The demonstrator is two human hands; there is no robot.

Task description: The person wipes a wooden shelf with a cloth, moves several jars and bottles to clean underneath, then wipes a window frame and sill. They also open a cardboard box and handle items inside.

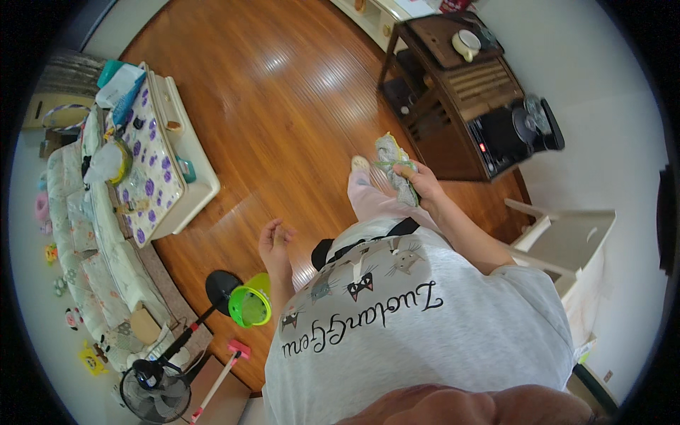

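Note:
My right hand (421, 183) holds a bundle of grey, knit-looking fabric (394, 162) with yellow edging. A thin green tie runs around its middle, and my thumb presses near that tie. The bundle hangs in front of my right thigh, above the wooden floor (276, 133). On the other side, my left hand (276, 236) is raised beside my waist. Its fingers are loosely bent and partly apart, with nothing in them. Below my left forearm stands a lime-green bin (249, 305) with a liner.
To the left is a white coffee table (199, 183) with a floral cover, bags and bottles, beside a cushioned sofa (101, 276). A standing fan (156, 390) and a pink-headed broom (220, 372) are lower left. At right stand a dark tea cabinet (446, 127) and a white chair (574, 239).

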